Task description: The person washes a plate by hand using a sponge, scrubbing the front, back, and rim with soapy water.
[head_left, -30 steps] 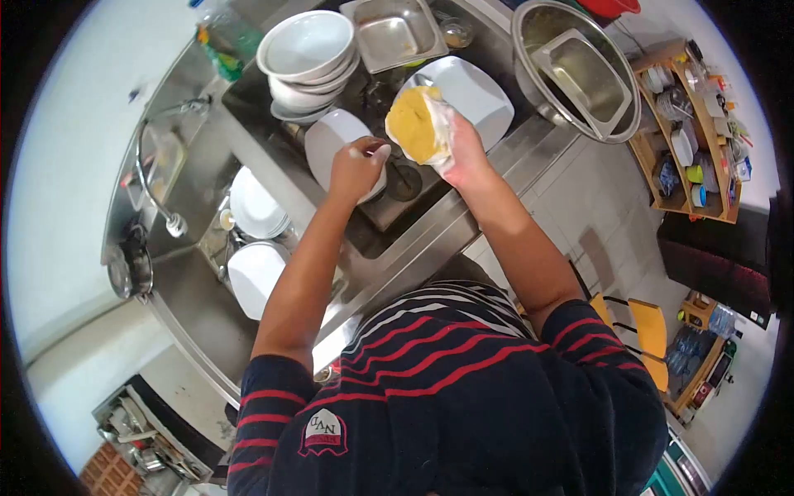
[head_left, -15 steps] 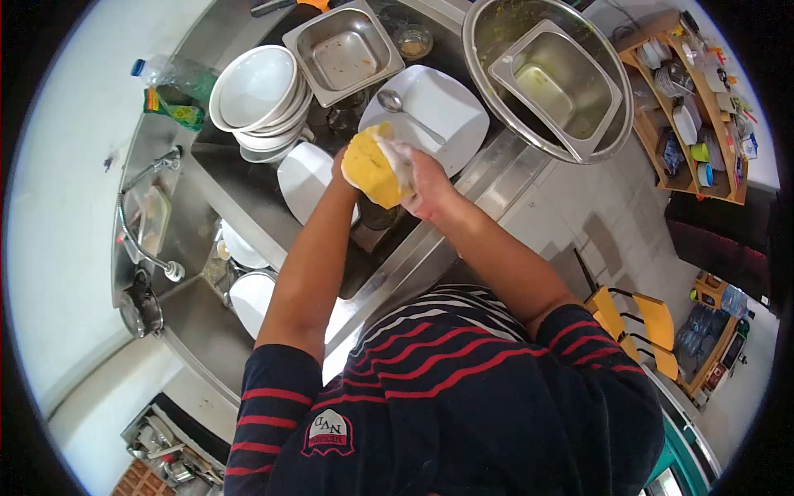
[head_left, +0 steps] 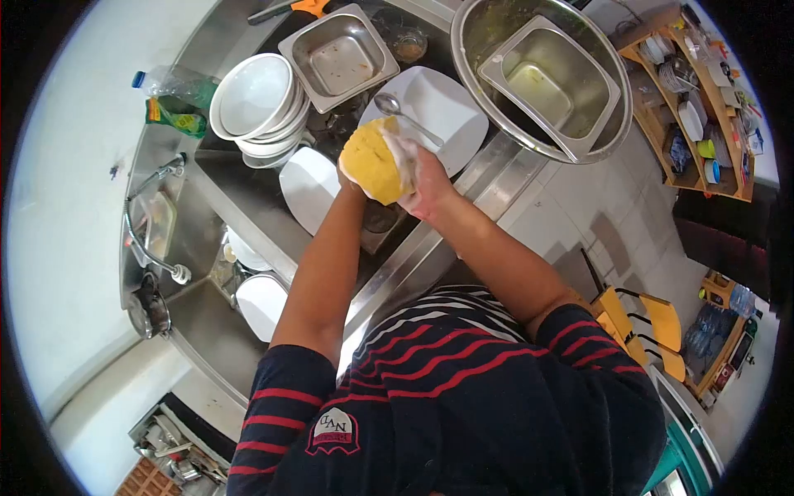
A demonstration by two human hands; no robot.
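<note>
A yellow sponge (head_left: pixel 372 168) is held up over the sink between my two hands, white suds along its right side. My right hand (head_left: pixel 430 186), foam on its fingers, is closed around that sudsy side. My left hand (head_left: pixel 350 183) grips the sponge from the left; most of its fingers are hidden behind it. Just beyond the sponge lies a square white plate (head_left: pixel 451 112) with a metal spoon (head_left: pixel 389 104) on it. Another white plate (head_left: pixel 304 188) rests in the sink to the left, partly behind my left forearm.
Stacked white bowls (head_left: pixel 252 95) stand at the left, beside a steel pan (head_left: pixel 339 62). A large steel basin (head_left: pixel 616 116) at the right holds another steel pan (head_left: pixel 550 83). A faucet (head_left: pixel 157 256) hangs over a second basin containing a white plate (head_left: pixel 263 306).
The sponge has turned slightly and shifted a little left between my hands. My left forearm has moved slightly right. The whole view has also shifted a little.
</note>
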